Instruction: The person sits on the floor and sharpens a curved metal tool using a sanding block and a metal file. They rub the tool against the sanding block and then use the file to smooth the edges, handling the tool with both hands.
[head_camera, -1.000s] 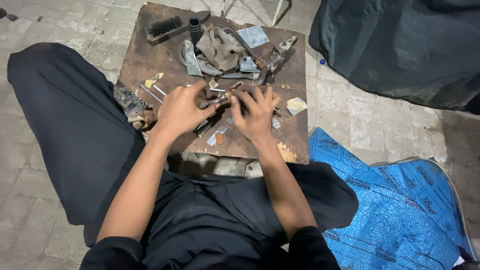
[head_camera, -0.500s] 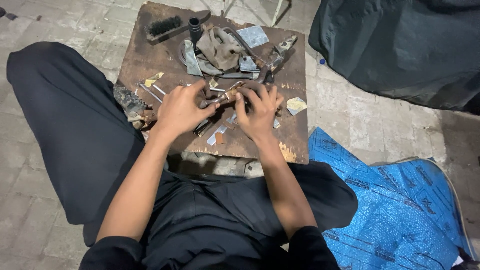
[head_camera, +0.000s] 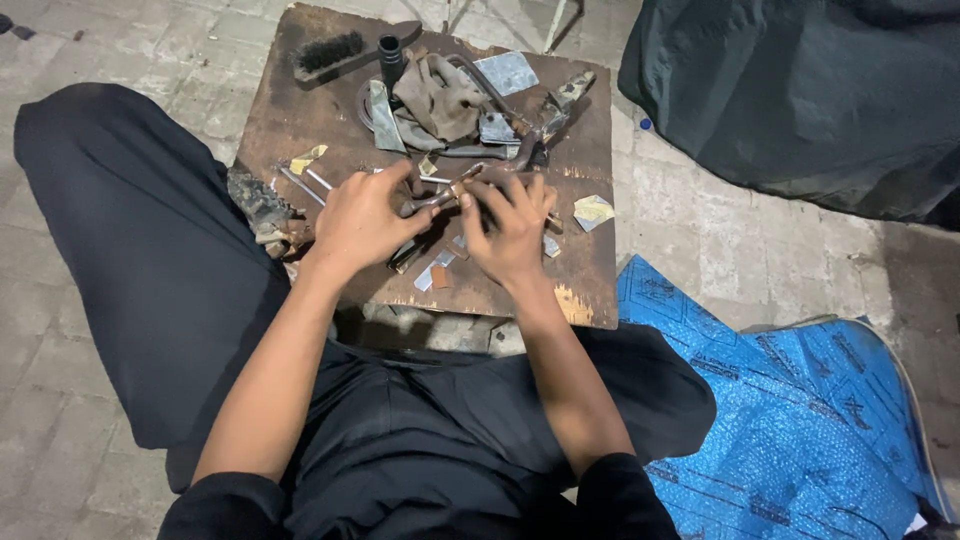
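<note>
Hands meet over the middle of a low wooden counter (head_camera: 300, 110), both working on one small rusty metal part (head_camera: 445, 197). The left hand (head_camera: 362, 222) is clenched on the part's near end, thumb raised toward the back of the counter, and the right hand (head_camera: 510, 230) curls its fingers over the other end, so each grip is closed on the same piece. The part lies just above the boards, between the two thumbs, near the counter's centre. Against the frame from a second ago little has changed: the hands stay in the same spot, but the right hand's fingers have drawn in closer to the left hand and now cover more of the part. Behind the hands lie a crumpled grey rag (head_camera: 440, 95), a black brush (head_camera: 328, 52) at the far left corner, a short black tube (head_camera: 391, 52) just beside the brush, and a flat silvery sheet piece (head_camera: 506, 72). A yellowish scrap (head_camera: 592, 211) rests to the right of the right hand, and small metal offcuts (head_camera: 435, 270) sit near the front edge. None of these has moved. A blue plastic sheet (head_camera: 780, 420) covers the paved floor at lower right, and a dark cloth (head_camera: 800, 90) lies at upper right. The person's legs in black trousers (head_camera: 140, 240) flank the counter.
</note>
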